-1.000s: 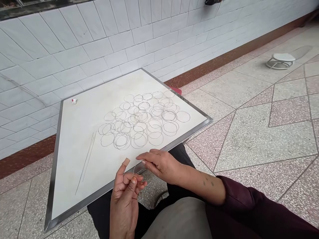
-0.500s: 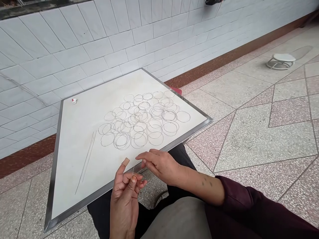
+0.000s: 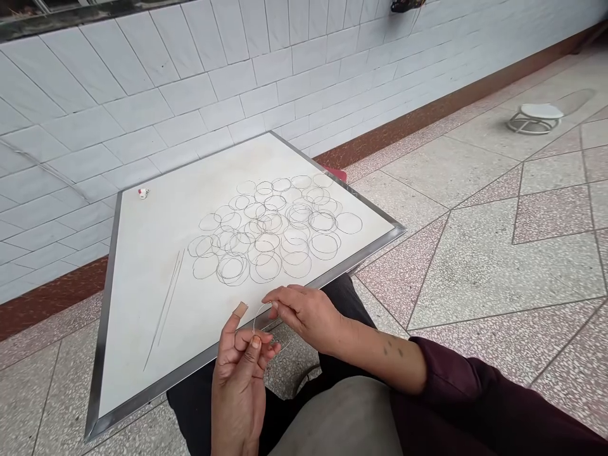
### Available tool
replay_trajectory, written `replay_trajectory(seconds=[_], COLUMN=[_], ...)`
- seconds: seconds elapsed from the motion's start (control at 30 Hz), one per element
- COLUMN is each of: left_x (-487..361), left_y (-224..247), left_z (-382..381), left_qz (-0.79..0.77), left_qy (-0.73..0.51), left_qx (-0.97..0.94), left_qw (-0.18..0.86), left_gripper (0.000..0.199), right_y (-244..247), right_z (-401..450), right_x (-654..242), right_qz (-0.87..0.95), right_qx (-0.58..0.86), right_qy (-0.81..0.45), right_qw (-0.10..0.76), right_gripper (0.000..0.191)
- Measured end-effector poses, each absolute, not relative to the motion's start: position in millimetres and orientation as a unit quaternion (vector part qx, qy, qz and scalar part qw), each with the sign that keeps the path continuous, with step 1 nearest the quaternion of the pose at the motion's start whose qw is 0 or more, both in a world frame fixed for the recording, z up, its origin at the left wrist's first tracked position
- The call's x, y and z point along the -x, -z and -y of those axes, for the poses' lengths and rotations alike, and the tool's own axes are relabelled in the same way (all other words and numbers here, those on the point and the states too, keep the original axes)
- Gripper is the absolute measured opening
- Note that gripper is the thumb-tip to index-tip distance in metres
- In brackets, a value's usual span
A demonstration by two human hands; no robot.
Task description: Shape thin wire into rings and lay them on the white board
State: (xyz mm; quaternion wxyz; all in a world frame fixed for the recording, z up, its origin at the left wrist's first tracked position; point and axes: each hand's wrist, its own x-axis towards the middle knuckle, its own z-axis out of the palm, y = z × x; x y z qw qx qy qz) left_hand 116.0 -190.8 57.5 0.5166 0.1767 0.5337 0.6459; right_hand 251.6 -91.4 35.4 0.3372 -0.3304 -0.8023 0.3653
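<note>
Over the table's near edge, my left hand (image 3: pixel 242 373) pinches a thin wire ring (image 3: pixel 255 320) between thumb and fingers. A strip of tape wraps the tip of its raised index finger. My right hand (image 3: pixel 306 316) grips the same ring on its upper right side, thumb against fingertips. Part of the ring is hidden behind my fingers. Beyond my hands, many similar wire rings (image 3: pixel 280 263) lie flat and overlapping on the white table (image 3: pixel 156 221). To their left rest a few straight lengths of wire (image 3: pixel 167 304).
A small red-and-white object (image 3: pixel 143 193) sits at the table's far left corner. Metal trim (image 3: pixel 365 250) edges the tabletop, which stands against a white tiled wall (image 3: pixel 180 101). Off to the right, a low white stool (image 3: pixel 536 118) stands on the floor.
My right hand has shifted very slightly to the right along the ring. My left hand keeps its pinch, and the things on the table look the same.
</note>
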Motion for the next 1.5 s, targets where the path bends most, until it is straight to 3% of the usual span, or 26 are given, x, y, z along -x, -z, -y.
replay_trajectory(seconds=[0.33, 1.5], left_x=[-118.6, -121.3], left_y=[-58.3, -57.1], left_z=[190.1, 191.0], left_qz=[-0.533, -0.548], left_qy=[-0.654, -0.649], left_qx=[-0.17, -0.212], left_qw=[0.509, 0.484], left_gripper=[0.063, 0.063], right_y=[-32.6, -34.0], right_z=[92.4, 91.2], right_x=[-249.8, -252.3], right_qz=[0.791, 0.736], right_qx=[0.317, 0.34], right_qy=[-0.421, -0.513], right_qw=[0.311, 0.282], right_gripper=[0.033, 0.032])
